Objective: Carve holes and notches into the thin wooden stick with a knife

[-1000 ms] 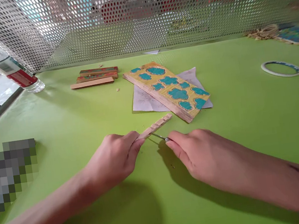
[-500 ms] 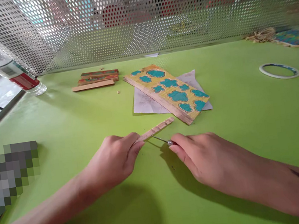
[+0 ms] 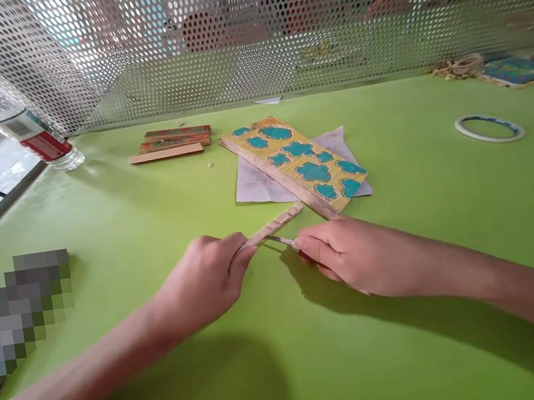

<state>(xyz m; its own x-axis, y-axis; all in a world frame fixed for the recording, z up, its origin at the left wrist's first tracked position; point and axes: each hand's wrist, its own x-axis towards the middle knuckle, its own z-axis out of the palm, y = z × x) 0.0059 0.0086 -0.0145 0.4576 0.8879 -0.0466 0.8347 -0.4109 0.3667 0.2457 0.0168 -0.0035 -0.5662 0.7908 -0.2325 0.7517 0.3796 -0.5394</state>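
Note:
My left hand (image 3: 214, 267) pinches one end of a narrow wooden strip (image 3: 280, 222), which slants up to the right with several notches along its side. My right hand (image 3: 348, 251) is closed around the dark red handle of a carving knife (image 3: 280, 240). Its thin metal blade points left and meets the lower side of the strip, close to my left fingertips. Just beyond the strip lies a wooden board (image 3: 292, 163) painted yellow with teal cloud-like patches. White paper (image 3: 252, 185) shows from under the board.
Several short wooden strips (image 3: 170, 145) lie at the back left near a clear bottle (image 3: 42, 135). A tape roll (image 3: 489, 129) and a corded blue piece (image 3: 520, 70) are on the right. A perforated metal screen (image 3: 244, 37) closes off the green table's (image 3: 198, 382) back. A pixelated object (image 3: 19, 314) is at left.
My right hand has turned and shifted slightly up, so the knife's blade now shows its flat side against the strip. The view has shifted a little; my left hand keeps its hold.

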